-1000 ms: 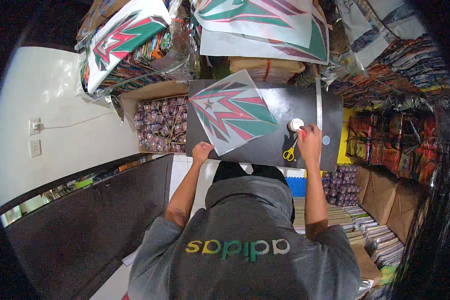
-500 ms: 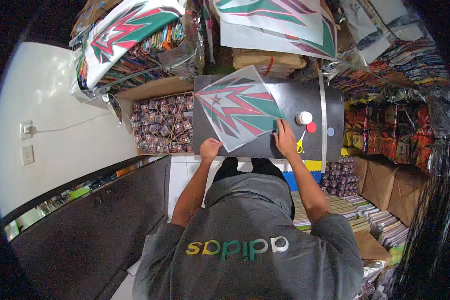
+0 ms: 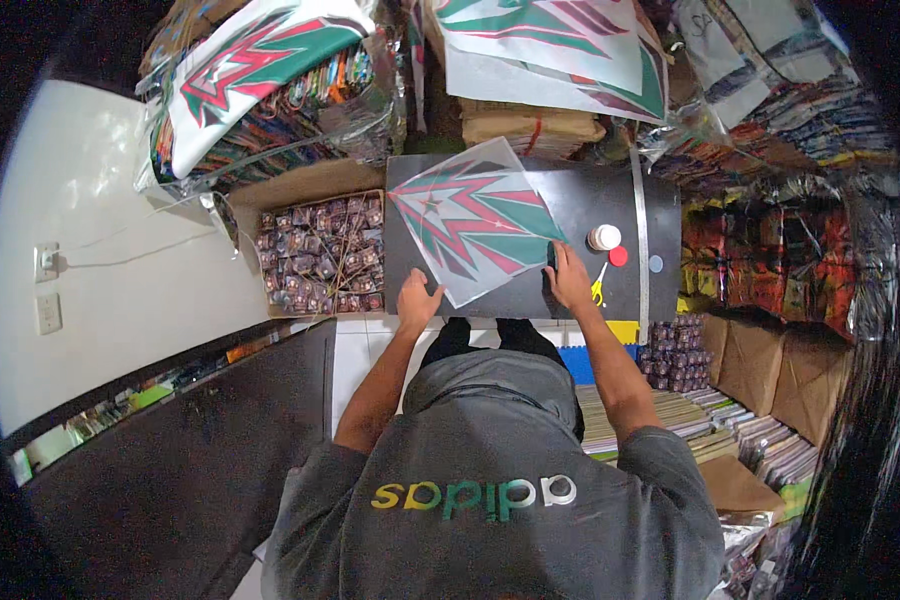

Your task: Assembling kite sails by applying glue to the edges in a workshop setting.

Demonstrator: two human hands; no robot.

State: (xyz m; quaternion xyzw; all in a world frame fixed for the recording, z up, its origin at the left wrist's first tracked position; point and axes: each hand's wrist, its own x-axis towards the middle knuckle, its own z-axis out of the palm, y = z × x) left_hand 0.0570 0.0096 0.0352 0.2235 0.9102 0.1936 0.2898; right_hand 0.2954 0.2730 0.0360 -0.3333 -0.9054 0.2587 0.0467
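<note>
A square translucent sheet (image 3: pixel 485 222) printed with green, red and white jagged shapes lies turned cornerwise on the dark tabletop (image 3: pixel 610 190). At its lower left edge is my left hand (image 3: pixel 419 301), open, with the thumb spread from the fingers. My right hand (image 3: pixel 571 282) rests at the sheet's right corner, fingers stretched out and thumb apart. A small dark patch shows between that thumb and the fingers; I cannot make out what it is. Right of this hand lie yellow-handled scissors (image 3: pixel 598 291), a white jar (image 3: pixel 604 238) and a red round lid (image 3: pixel 618 257).
A metal ruler (image 3: pixel 641 230) lies along the table's right side, beside a pale disc (image 3: pixel 656 264). On the left stands a cardboard box (image 3: pixel 245 188) full of small wrapped packets. Stacked packages and similar printed sheets (image 3: pixel 560 75) border the far side.
My left hand has let go of the sheet's near corner, its pinched fingers now spread apart. The right hand stays at the right corner. The whole view has shifted slightly.
</note>
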